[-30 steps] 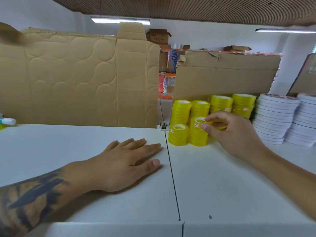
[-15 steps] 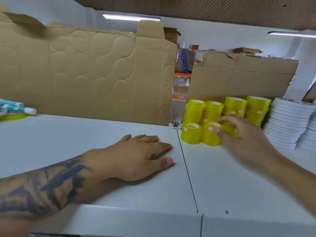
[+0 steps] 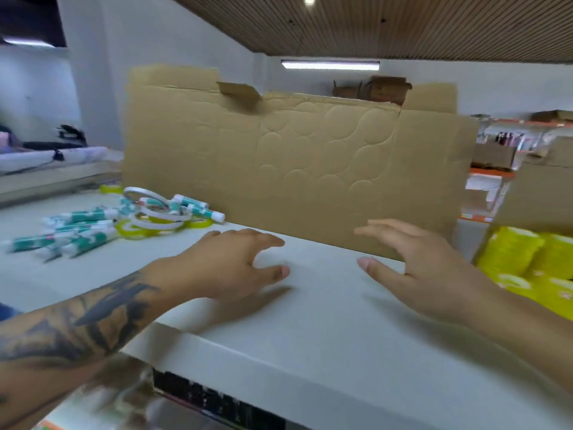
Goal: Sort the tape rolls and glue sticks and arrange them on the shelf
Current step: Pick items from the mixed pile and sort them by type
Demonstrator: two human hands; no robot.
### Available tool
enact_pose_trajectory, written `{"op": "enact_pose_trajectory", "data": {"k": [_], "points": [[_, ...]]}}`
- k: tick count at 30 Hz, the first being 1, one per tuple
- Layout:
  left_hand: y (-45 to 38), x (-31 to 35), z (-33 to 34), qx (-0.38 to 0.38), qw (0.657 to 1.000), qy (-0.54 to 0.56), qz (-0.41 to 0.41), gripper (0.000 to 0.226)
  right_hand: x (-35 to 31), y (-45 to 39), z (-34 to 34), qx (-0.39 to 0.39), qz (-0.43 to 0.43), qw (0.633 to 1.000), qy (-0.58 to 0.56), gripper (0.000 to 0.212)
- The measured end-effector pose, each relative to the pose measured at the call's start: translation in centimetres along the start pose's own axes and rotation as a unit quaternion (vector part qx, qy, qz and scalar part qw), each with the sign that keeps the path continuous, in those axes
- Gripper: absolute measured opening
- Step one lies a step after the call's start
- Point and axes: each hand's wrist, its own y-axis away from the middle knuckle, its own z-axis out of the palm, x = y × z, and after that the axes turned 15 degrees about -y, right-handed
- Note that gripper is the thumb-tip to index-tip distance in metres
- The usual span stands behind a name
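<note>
Both my left hand (image 3: 231,263) and right hand (image 3: 424,274) hover empty, fingers loosely spread, with the glue sticks (image 3: 77,226) and tape rolls (image 3: 158,217) beyond my left fingertips, light, stiff, likely rolling, best pinched mid-barrel or by rims.

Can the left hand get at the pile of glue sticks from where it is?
Probably yes: the left hand is open, holding nothing, with bare shelf between it and the glue sticks.

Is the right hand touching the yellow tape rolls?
Apart. The head view shows the right hand open over the bare white shelf, with the yellow tape rolls off to its right and shelf visible between them.
</note>
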Motion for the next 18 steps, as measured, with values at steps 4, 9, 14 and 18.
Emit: {"op": "enact_pose_trajectory", "data": {"k": [4, 9, 14, 18], "points": [[1.4, -8.1, 1.7, 0.012, 0.996, -0.031, -0.08, 0.071, -4.7, -4.1, 5.3, -0.067, -0.006, 0.998, -0.021, 0.057], [2.1, -15.7, 2.9, 0.071, 0.987, -0.064, -0.13, 0.064, -10.4, -7.6, 10.5, -0.123, -0.046, 0.991, -0.024, 0.058], [0.8, -20.3, 3.7, 0.086, 0.982, -0.09, -0.144, 0.055, -13.8, -9.3, 13.4, -0.144, -0.055, 0.988, -0.012, 0.059], [-0.7, -21.8, 3.8, 0.09, 0.978, -0.1, -0.16, 0.039, -14.6, -9.2, 13.9, -0.148, -0.028, 0.989, -0.004, 0.06]]}}
